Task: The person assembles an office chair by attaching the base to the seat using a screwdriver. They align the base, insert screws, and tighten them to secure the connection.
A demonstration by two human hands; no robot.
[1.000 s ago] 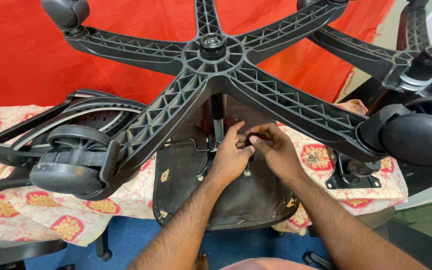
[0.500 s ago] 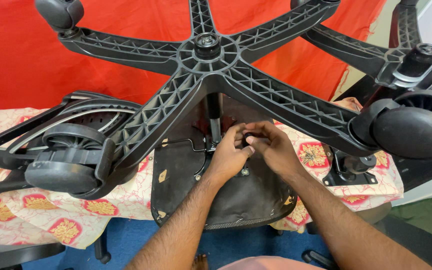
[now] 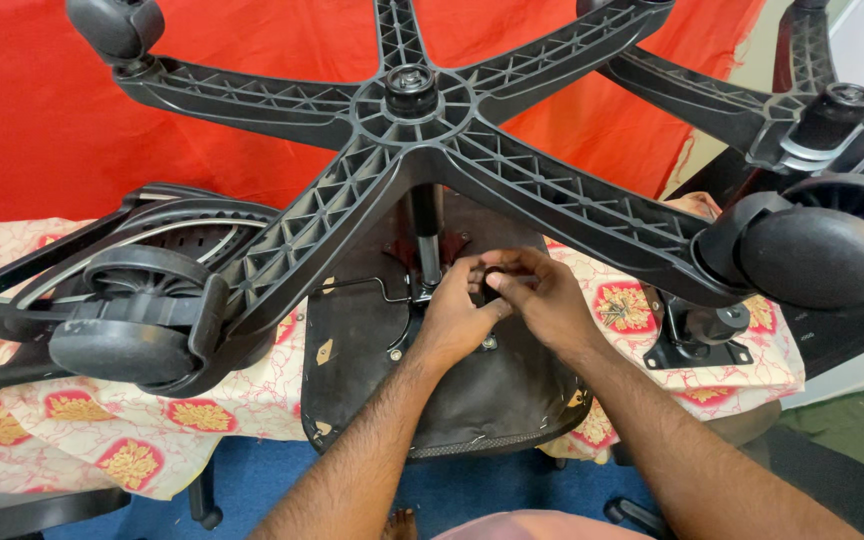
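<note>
- Left hand (image 3: 455, 312) and right hand (image 3: 544, 297) meet, each grip clenched on a small black knob (image 3: 493, 281) under the upturned chair seat (image 3: 472, 395), just beside the gas column (image 3: 424, 232).
- The five-arm base (image 3: 414, 105) spreads above the hands; one caster (image 3: 817, 255) hangs at right.
- A patterned cloth (image 3: 102, 440) covers the counter; a red drape (image 3: 32, 110) hangs behind.

The chair base (image 3: 412, 120) is black plastic, matt, with ribs that make it look bumpy. Its wheels (image 3: 817, 255) are smooth black plastic with a soft shine. The pole (image 3: 424, 235) in the middle is shiny metal. The underside of the seat (image 3: 472, 390) is dark, dull and a bit scuffed. The table cloth (image 3: 102, 440) is soft fabric, cream with red and gold flowers. The red curtain (image 3: 32, 110) behind is thin cloth with wrinkles.
</note>
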